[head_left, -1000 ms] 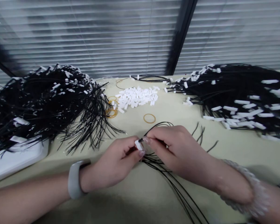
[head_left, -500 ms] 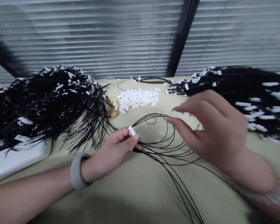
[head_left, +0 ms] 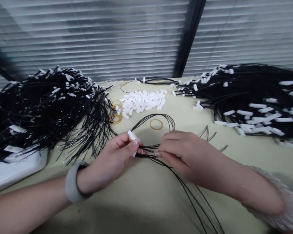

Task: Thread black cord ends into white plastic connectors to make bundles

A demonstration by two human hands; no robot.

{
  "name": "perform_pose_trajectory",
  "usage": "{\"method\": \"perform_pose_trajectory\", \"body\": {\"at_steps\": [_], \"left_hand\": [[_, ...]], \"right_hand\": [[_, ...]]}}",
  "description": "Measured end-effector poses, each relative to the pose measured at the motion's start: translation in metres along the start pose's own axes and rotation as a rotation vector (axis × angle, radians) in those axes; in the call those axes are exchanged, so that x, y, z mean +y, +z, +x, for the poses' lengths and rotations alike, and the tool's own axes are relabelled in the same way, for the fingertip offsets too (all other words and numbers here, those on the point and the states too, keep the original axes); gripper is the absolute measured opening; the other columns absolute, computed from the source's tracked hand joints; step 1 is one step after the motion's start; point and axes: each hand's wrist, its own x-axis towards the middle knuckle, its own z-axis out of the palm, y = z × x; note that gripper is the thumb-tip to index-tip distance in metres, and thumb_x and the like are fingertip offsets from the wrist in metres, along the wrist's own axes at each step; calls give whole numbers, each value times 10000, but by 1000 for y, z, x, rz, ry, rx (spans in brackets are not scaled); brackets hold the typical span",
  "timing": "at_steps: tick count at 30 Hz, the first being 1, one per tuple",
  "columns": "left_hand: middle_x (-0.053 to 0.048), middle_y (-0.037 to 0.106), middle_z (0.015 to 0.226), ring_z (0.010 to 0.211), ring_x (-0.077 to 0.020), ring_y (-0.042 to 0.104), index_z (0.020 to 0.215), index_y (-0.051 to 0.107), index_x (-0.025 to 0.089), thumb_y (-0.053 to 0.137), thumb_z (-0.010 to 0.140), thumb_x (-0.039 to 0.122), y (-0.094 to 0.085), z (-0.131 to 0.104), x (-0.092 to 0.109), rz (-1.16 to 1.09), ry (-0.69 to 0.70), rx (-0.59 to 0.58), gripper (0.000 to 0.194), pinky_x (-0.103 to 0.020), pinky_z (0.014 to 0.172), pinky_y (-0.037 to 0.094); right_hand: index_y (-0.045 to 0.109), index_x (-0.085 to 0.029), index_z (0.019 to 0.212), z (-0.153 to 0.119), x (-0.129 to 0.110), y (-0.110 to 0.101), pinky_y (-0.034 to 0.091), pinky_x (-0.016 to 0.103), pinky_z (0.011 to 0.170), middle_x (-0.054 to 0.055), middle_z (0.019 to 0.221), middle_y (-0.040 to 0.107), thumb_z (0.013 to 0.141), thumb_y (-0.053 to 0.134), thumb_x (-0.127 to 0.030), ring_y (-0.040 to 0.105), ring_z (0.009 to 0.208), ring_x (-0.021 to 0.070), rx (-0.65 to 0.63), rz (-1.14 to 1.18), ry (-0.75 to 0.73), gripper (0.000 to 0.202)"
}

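Note:
My left hand (head_left: 120, 152) pinches a small bunch of thin black cables (head_left: 158, 116) by their white connectors (head_left: 132, 136), between thumb and fingers. From there the cables loop up and round to the right, and a few strands run down to the table's front edge. My right hand (head_left: 185, 154) is closed on the same black cables, just right of my left fingertips. Its fingers hide the part of the loop they hold. Beyond the hands, a yellow rubber band (head_left: 156, 124) lies on the table within the cable loop.
Loose white connectors (head_left: 144, 101) are heaped at the back middle, with more rubber bands (head_left: 116, 119) beside them. Large piles of black cables lie left (head_left: 39, 107) and right (head_left: 249, 94). A white tray (head_left: 19, 172) sits under the left pile. Window blinds (head_left: 127, 39) stand behind.
My right hand has come down and left from above the loop and closed on the cables near my left hand. My left hand keeps its pinch.

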Motion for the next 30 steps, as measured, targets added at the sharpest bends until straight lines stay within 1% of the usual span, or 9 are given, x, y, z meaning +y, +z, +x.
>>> {"method": "perform_pose_trajectory", "body": {"at_steps": [4,7,10,12,14,18,21,26,30], "left_hand": [[18,591,736,717,-105,571,755,614,158,615,781,232,0,0,-1,-15,8,-27,79,-241,714,416],[22,591,735,708,-102,567,749,613,166,623,774,240,0,0,-1,-10,10,-8,78,-240,708,419],[28,589,725,711,-97,555,743,610,178,605,790,241,-1,0,-1,30,14,-3,78,-235,718,417],[26,596,727,717,-101,551,746,609,186,592,800,242,-2,-1,-2,70,22,-4,79,-237,720,415],[19,601,725,711,-110,544,754,609,188,590,799,247,-3,-1,-2,113,32,3,76,-243,708,413],[15,597,727,695,-113,526,757,604,187,582,803,264,-4,-2,-3,187,66,-3,92,-245,687,403],[23,592,728,702,-109,521,761,593,196,567,815,273,-4,-2,-3,225,94,-13,98,-237,690,397],[17,578,738,717,-115,509,769,585,187,558,818,285,-5,-4,-1,337,118,7,113,-237,689,391],[11,556,711,672,-115,481,755,571,173,549,819,298,-3,-5,1,426,127,8,142,-237,654,387]], "right_hand": [[408,-158,576,0,-5,-3,281,230,552,-36,560,441,853,390,-208,372,548,68,-10,95,129,282],[366,-157,546,3,-6,-7,246,215,487,-49,507,370,855,381,-249,323,496,57,-58,274,263,322],[374,-166,564,6,-4,-10,221,200,434,-54,509,308,862,354,-315,279,469,56,-237,544,378,334],[407,-167,585,7,0,-11,213,199,428,-54,524,300,856,358,-320,260,469,56,-355,664,375,315],[484,-165,628,6,5,-11,233,201,449,-48,550,344,845,383,-316,276,492,59,-406,716,339,283],[600,-175,778,5,10,-9,282,201,491,-33,617,442,818,449,-355,332,543,67,-400,727,319,239],[601,-165,763,5,6,-9,294,197,494,-34,612,469,805,470,-336,352,545,65,-381,697,313,220],[573,-150,745,5,-4,-8,321,173,488,-37,617,514,782,500,-266,408,551,55,-287,717,311,142],[560,-161,754,4,-5,-6,355,182,507,-32,630,521,787,512,-310,440,567,64,-280,699,274,161]]}}
